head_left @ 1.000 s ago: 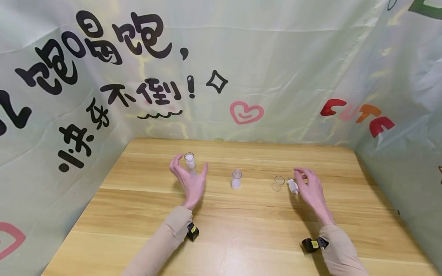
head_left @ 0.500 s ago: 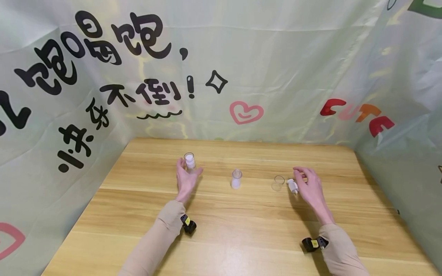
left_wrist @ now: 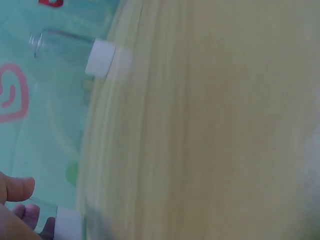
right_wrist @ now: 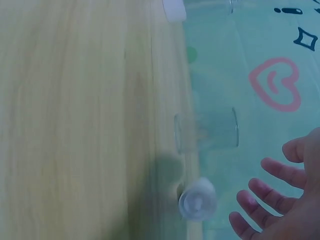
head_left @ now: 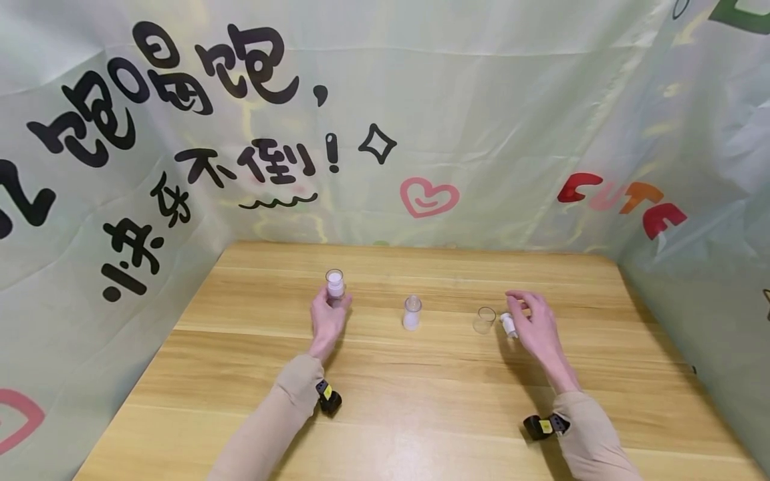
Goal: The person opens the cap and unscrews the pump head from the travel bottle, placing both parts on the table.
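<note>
My left hand grips a small clear bottle with a white part at the back left, fingers on one side and thumb on the other. Its lower end in the left wrist view is a white band near the tabletop. A second small bottle, clear with a white base, stands upright mid-table. My right hand hovers with loosely bent, spread fingers beside a white pump head. Nothing sits between those fingers in the right wrist view. A clear open cylinder stands left of the pump head.
The wooden table ends at the back against a pale printed cloth, which also hangs along both sides. Black wrist cameras are strapped over the beige sleeves.
My left hand has closed from a wide spread to a grip around the back-left bottle, which has shifted slightly right. My right hand has moved only slightly left.
</note>
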Demonstrator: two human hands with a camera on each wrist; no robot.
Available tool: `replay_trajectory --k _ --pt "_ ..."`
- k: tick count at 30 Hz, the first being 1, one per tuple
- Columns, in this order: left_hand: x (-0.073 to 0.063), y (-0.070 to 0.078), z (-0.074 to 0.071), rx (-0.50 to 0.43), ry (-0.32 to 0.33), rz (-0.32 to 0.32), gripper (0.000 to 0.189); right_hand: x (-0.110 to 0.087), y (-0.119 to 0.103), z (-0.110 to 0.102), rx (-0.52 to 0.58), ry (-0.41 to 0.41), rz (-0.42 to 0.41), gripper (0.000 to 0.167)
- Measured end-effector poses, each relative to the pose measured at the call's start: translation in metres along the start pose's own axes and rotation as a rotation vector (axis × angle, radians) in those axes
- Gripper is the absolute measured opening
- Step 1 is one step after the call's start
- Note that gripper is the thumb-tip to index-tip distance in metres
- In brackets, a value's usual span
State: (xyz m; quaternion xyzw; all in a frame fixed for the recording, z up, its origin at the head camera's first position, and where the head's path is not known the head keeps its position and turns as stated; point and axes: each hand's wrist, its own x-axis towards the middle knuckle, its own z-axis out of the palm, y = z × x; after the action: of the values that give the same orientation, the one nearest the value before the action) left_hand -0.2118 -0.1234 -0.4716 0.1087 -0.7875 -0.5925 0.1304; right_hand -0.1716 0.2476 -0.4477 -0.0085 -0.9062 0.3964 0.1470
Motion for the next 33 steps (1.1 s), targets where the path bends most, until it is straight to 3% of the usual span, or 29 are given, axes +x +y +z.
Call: replay_trajectory --k 5,9,13,19,23,29,33 --pt "-0.019 0.011 0.004 0.003 -0.054 0.049 0.036 -0.003 -0.016 0.005 0.037 0.025 -0.081 0.034" --pt "-0.038 0.022 0.009 0.002 -0.097 0.106 0.032 -0.006 -0.035 0.012 0.08 0.079 -0.204 0.026" --pt "-0.055 0.029 0.015 0.012 -0.14 0.156 0.027 -0.009 -0.057 0.02 0.131 0.083 -0.348 0.025" --pt "-0.074 0.033 0.023 0.008 -0.268 0.203 0.028 -0.019 -0.088 0.032 0.143 -0.022 -0.51 0.032" --pt "-0.084 0.034 0.028 0.009 -0.354 0.218 0.032 -0.028 -0.104 0.039 0.137 -0.118 -0.548 0.039" --pt "-0.093 0.036 0.036 0.018 -0.478 0.24 0.035 -0.033 -0.116 0.051 0.148 -0.191 -0.593 0.047" --pt "-0.096 0.035 0.041 0.033 -0.52 0.309 0.032 -0.034 -0.115 0.056 0.162 -0.211 -0.596 0.05"
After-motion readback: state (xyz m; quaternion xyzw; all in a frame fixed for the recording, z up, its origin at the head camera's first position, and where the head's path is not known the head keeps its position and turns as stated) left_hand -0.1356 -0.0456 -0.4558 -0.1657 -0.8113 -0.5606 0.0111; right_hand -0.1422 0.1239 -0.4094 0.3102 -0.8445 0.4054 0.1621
